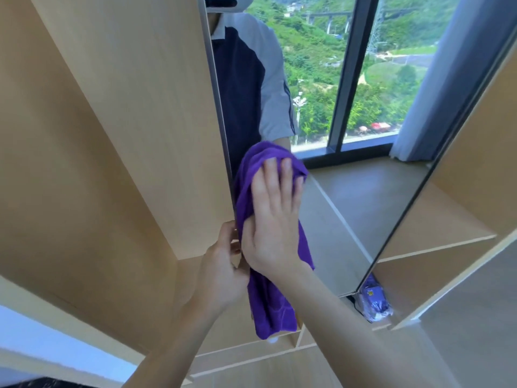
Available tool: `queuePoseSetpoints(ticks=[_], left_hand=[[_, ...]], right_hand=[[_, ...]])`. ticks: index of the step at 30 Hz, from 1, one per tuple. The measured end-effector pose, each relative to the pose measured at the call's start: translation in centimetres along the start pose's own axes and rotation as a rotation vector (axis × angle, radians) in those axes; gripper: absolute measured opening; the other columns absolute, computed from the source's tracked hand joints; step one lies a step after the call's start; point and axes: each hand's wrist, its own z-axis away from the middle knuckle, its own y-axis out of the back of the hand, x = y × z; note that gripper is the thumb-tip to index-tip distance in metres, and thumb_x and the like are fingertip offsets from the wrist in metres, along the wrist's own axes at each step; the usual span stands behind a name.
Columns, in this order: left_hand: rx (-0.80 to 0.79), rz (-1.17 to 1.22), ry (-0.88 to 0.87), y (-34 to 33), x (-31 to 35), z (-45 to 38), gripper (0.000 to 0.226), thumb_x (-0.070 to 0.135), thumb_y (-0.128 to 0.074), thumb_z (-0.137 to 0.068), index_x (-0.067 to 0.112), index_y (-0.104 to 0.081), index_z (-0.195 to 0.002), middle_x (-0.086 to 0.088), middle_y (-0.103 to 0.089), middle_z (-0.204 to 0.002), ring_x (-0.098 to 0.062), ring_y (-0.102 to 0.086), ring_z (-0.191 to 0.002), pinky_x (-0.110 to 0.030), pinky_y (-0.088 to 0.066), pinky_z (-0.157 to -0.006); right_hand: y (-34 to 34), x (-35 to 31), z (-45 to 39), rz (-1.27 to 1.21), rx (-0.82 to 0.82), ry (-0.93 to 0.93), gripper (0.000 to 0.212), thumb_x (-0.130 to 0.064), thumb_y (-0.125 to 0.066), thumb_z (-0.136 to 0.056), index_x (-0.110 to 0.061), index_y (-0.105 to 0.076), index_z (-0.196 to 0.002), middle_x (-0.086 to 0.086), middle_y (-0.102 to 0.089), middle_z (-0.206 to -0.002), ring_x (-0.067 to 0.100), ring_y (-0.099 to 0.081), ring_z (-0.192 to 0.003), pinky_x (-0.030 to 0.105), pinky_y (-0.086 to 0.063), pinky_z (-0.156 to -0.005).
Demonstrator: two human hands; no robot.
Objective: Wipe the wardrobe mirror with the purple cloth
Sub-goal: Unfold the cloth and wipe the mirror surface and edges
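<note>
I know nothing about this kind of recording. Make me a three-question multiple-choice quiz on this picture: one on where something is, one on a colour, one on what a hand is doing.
1. Where does the left hand hold the mirror?
A. at its top edge
B. at its left edge, low down
C. at its right edge

2. What colour is the cloth?
A. purple
B. yellow
C. white

3. What is the right hand doing?
A. hanging idle at the person's side
B. making a fist away from the glass
C. pressing the cloth flat against the mirror

Answers:
1. B: its fingers curl round the mirror's left edge, beside the wooden wardrobe panel.
2. A: the fabric is plainly purple from the bunched top to the hanging end.
3. C: its fingers lie nearly straight on the cloth, which lies against the glass.
</note>
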Motion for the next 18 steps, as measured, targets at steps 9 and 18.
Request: queuePoseSetpoints(ticks=[9,18], left_hand=[[0.112,-0.01,0.038,-1.6,-0.9,0.1,0.036,0.039,-0.072,-0.086,0.041,-0.048,-0.113,0.023,-0.068,-0.108,-0.002,-0.07,-0.092,-0.025,-0.055,-0.076],[0.266,-0.281,0.154,-3.4,-0.7,1.0,0.029,0.073,-0.041,-0.086,0.065,-0.03,-0.112,0.022,-0.062,-0.069,0.001,-0.062,-0.058,-0.02,-0.044,-0.048]], right_hand=[[0.5,5.9,1.4,0.151,0.103,0.034,0.068,-0.001,-0.038,-0.074,-0.004,-0.033,-0.142,0.011,-0.027,-0.154,0.032,-0.013,-0.149,0.043,0.003,-0.126],[2.4,10.3,0.8,0.055,0.26,-0.158,0.079,0.007,-0.037,-0.069,0.002,-0.027,-0.147,0.021,-0.024,-0.157,0.04,-0.008,-0.15,0.047,0.002,-0.127]])
